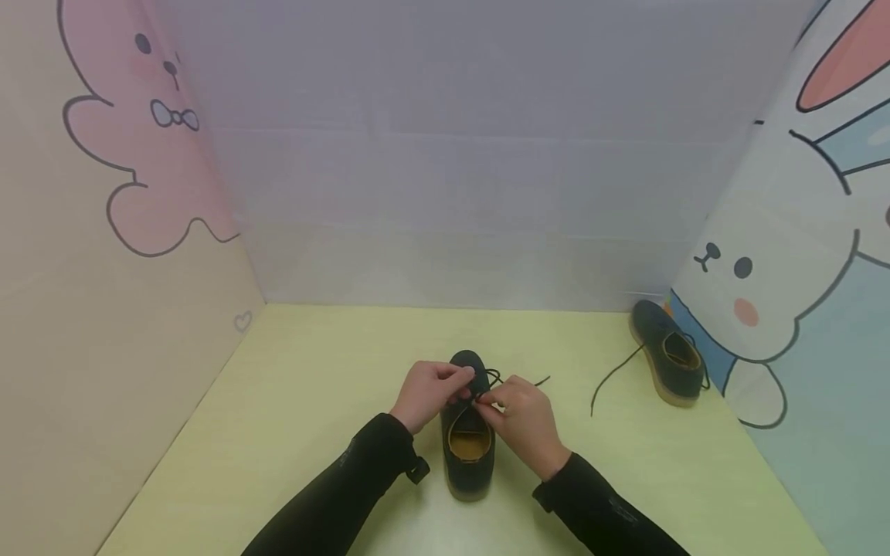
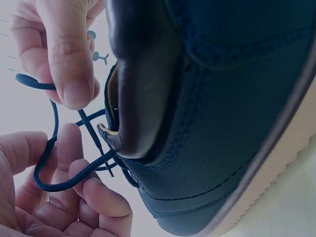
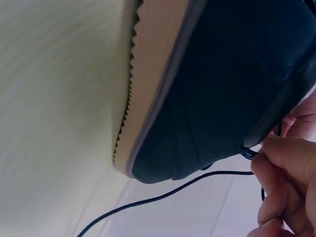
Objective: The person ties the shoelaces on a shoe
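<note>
A dark blue lace-up shoe (image 1: 467, 480) with a tan lining stands on the table, toe pointing away. Over its front my left hand (image 1: 433, 388) holds a dark shoelace (image 2: 63, 186); in the left wrist view the lace bends in a loop across its curled fingers. My right hand (image 1: 523, 417), just right of the shoe opening, pinches lace between thumb and forefinger. In the left wrist view, lace strands cross between the hands near the eyelets. From the right hand, a loose lace length (image 3: 163, 196) trails past the toe in the right wrist view.
A second matching shoe (image 1: 670, 363) stands at the far right by the rabbit-printed wall (image 1: 799, 232), its lace (image 1: 612, 374) trailing onto the pale yellow table (image 1: 334, 347). Plain back wall (image 1: 445, 193) and a left wall (image 1: 104, 324) with a pink cartoon figure enclose the table.
</note>
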Tool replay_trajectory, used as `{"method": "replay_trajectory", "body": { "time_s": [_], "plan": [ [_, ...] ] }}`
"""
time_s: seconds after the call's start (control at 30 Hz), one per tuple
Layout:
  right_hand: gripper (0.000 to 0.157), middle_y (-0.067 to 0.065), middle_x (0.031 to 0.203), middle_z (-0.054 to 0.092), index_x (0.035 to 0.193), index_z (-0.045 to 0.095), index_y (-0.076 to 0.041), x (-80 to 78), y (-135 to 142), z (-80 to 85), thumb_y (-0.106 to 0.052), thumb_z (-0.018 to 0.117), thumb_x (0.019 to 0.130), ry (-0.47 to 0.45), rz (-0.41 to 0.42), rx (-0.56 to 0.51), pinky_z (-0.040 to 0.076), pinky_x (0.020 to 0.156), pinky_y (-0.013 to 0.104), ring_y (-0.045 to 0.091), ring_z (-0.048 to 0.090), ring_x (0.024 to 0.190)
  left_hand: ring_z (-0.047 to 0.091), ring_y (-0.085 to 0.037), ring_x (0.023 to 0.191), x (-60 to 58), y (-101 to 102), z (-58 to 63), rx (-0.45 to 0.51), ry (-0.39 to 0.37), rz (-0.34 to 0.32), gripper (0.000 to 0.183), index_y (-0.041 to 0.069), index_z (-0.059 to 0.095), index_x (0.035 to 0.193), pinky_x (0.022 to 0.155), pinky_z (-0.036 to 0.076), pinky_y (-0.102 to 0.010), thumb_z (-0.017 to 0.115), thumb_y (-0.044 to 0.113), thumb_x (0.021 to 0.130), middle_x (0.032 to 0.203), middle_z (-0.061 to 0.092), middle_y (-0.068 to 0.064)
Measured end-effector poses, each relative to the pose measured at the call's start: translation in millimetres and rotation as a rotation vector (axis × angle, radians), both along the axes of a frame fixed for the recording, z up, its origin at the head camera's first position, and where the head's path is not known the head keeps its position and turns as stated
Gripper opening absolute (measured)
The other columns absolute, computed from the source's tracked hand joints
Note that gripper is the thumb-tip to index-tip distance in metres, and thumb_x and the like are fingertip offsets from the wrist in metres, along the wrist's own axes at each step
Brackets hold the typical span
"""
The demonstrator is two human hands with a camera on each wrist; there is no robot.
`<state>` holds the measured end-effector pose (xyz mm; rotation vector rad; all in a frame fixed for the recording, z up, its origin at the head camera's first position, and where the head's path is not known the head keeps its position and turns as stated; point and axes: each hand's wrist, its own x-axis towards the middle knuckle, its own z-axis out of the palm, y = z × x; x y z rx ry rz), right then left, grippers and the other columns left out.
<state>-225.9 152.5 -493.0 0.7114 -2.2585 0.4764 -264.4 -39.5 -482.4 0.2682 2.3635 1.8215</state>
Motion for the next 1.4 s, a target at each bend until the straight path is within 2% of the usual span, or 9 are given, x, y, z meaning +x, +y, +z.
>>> {"method": "replay_trajectory", "body": {
  "time_s": [0.23, 0.47, 0.83, 1.07, 1.23, 1.3, 1.4],
  "plan": [
    [0.017, -0.006, 0.07, 0.076, 0.079, 0.085, -0.015, -3.6, -0.2, -4.1, -0.01, 0.099, 0.07, -0.034, -0.03, -0.016, 0.051, 0.061, 0.024, 0.01, 0.063, 0.069, 0.062, -0.013, 0.071, -1.1, 2.2, -3.5, 0.003, 0.016, -0.014, 0.038, 0.003, 0.083, 0.106, 0.069, 0.051, -0.027, 0.072, 0.038, 0.102, 0.088, 0.082, -0.007],
    [0.018, -0.008, 0.073, 0.077, 0.077, 0.085, -0.018, -9.1, 1.1, -8.5, -0.016, 0.101, 0.069, -0.007, -0.021, -0.04, 0.055, 0.063, 0.027, 0.011, 0.067, 0.073, 0.068, -0.014, 0.076, -0.8, 2.7, -2.9, -0.007, 0.023, -0.038, 0.037, 0.002, 0.081, 0.109, 0.074, 0.055, -0.028, 0.068, 0.036, 0.105, 0.093, 0.083, -0.006],
    [0.023, -0.008, 0.076, 0.079, 0.082, 0.085, -0.019, -7.4, 3.8, -10.5, -0.024, 0.1, 0.067, -0.036, -0.032, -0.055, 0.051, 0.06, 0.026, 0.012, 0.064, 0.072, 0.066, -0.01, 0.08, -0.2, 5.3, -5.7, 0.025, 0.042, -0.062, 0.029, -0.003, 0.075, 0.114, 0.077, 0.055, -0.027, 0.062, 0.023, 0.11, 0.099, 0.084, -0.011],
    [0.023, -0.002, 0.087, 0.08, 0.091, 0.083, -0.014, -7.3, 9.1, -12.1, -0.017, 0.096, 0.072, -0.115, -0.031, -0.113, 0.055, 0.066, 0.029, 0.015, 0.068, 0.081, 0.066, -0.014, 0.087, -0.5, 6.5, -8.5, 0.053, -0.003, -0.046, 0.027, 0.001, 0.072, 0.112, 0.081, 0.055, -0.03, 0.058, 0.024, 0.112, 0.105, 0.08, -0.013],
    [0.023, 0.004, 0.094, 0.077, 0.101, 0.083, -0.009, -11.1, 17.2, -13.2, -0.012, 0.092, 0.08, -0.179, -0.067, -0.201, 0.053, 0.064, 0.029, 0.017, 0.067, 0.075, 0.067, -0.015, 0.09, -0.7, 7.6, -9.9, 0.048, -0.02, -0.048, 0.027, 0.003, 0.071, 0.113, 0.082, 0.053, -0.029, 0.056, 0.025, 0.113, 0.107, 0.08, -0.012],
    [0.023, 0.006, 0.096, 0.077, 0.105, 0.083, -0.008, -12.9, 20.4, -12.5, -0.013, 0.09, 0.083, -0.232, -0.076, -0.229, 0.051, 0.063, 0.027, 0.016, 0.065, 0.073, 0.068, -0.015, 0.092, -0.6, 7.8, -10.2, 0.045, -0.021, -0.051, 0.027, 0.003, 0.071, 0.114, 0.082, 0.054, -0.029, 0.055, 0.025, 0.113, 0.107, 0.08, -0.011],
    [0.021, 0.006, 0.1, 0.08, 0.11, 0.083, -0.009, -15.0, 24.6, -10.8, -0.014, 0.086, 0.089, -0.373, -0.075, -0.282, 0.049, 0.064, 0.024, 0.014, 0.065, 0.077, 0.07, -0.014, 0.096, -1.0, 8.3, -10.8, 0.041, -0.021, -0.057, 0.029, 0.002, 0.071, 0.116, 0.084, 0.055, -0.028, 0.055, 0.025, 0.113, 0.108, 0.08, -0.01]
  ]
}}
